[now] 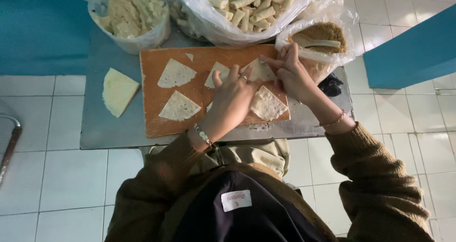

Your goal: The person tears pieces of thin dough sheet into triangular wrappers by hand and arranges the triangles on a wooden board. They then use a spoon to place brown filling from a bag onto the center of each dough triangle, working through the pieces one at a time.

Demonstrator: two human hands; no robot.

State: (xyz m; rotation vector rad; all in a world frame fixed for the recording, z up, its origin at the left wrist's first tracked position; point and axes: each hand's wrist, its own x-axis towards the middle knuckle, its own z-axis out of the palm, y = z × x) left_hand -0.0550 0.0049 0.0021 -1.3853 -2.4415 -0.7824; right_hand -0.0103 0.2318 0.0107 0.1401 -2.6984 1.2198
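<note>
An orange cutting board [152, 109] lies on a low grey metal table [99, 123]. Several triangular pastry wrappers lie on it, among them one at the upper left [175, 73] and one at the lower left [178, 107]. My left hand [232, 99] rests flat over the board's middle, fingers on a wrapper [219, 72]. My right hand [289, 73] pinches the edge of another wrapper [260, 71] at the board's upper right. A further wrapper [268, 104] lies below my hands.
A stack of wrappers [118, 91] sits left of the board. Behind it are a bowl of pale filling [130, 14], a clear bag of rolled pastries [242, 4] and a bag of brown crumbs with a spoon [323, 38]. White floor tiles surround the table.
</note>
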